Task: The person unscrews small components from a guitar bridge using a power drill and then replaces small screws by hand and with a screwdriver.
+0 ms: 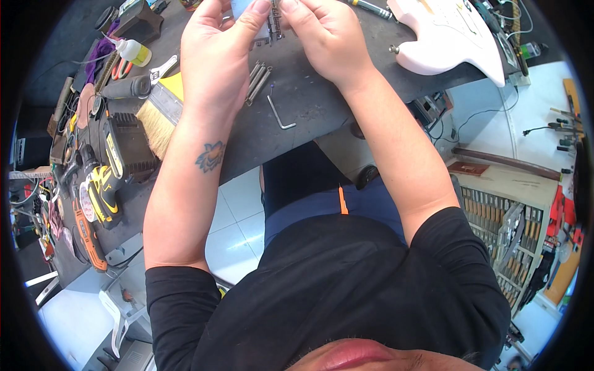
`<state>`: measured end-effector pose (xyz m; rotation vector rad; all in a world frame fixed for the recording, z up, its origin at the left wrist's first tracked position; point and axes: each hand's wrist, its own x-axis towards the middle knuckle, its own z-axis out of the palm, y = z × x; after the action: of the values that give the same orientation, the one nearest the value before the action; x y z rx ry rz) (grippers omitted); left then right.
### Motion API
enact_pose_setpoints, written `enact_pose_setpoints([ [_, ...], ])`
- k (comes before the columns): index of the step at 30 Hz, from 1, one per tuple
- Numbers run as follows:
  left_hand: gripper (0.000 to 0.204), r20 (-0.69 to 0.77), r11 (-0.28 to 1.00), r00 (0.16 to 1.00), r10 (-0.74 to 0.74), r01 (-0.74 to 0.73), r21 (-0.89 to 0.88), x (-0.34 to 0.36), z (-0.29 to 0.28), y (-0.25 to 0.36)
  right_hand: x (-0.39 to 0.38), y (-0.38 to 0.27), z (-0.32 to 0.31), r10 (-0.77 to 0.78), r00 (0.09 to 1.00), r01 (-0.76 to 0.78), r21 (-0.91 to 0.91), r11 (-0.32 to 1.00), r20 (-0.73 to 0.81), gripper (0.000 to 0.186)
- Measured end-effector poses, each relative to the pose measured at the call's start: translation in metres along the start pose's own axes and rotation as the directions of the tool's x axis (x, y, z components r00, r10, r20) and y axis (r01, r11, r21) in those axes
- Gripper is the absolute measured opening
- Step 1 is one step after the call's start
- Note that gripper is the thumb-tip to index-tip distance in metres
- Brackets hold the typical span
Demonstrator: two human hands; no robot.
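At the top edge of the head view, both hands are raised over the dark workbench (309,99). My left hand (226,46) is closed around a metal guitar bridge (273,26) with a row of small saddles and screws, its thumb on top. From the other side, my right hand (328,40) pinches the same bridge between thumb and fingers. The picture's edge cuts off some fingertips. Just below the hands lie several coil springs (258,83) and an L-shaped hex key (279,111). A pale guitar body (442,37) rests to the right.
Left of my forearm are a wide brush (159,114), an adjustable wrench (163,68), a small glue bottle (133,52), a black battery charger (129,142) and a yellow-black power tool (104,188). A rack of files (507,229) stands low on the right.
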<state>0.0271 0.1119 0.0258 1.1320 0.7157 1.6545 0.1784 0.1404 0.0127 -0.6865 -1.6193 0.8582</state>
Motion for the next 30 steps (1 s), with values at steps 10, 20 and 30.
enact_pose_setpoints([
  [10,0.043,-0.011,0.999,0.999,-0.032,0.032,0.012,-0.0026,-0.0005,0.0057,-0.0022,-0.0054,0.0005,-0.007,0.998,0.014,-0.119,0.993,0.06,0.015],
  [20,0.043,0.04,0.998,0.998,0.038,-0.039,0.043,-0.0007,0.003,0.0022,-0.002,-0.0007,0.0016,0.07,0.997,-0.071,0.067,0.995,0.022,0.013],
  [30,0.044,0.039,0.999,0.999,-0.014,0.013,0.038,-0.0019,0.0023,0.0062,-0.0047,-0.0065,0.0001,0.116,0.993,-0.117,0.043,0.992,0.026,0.019],
])
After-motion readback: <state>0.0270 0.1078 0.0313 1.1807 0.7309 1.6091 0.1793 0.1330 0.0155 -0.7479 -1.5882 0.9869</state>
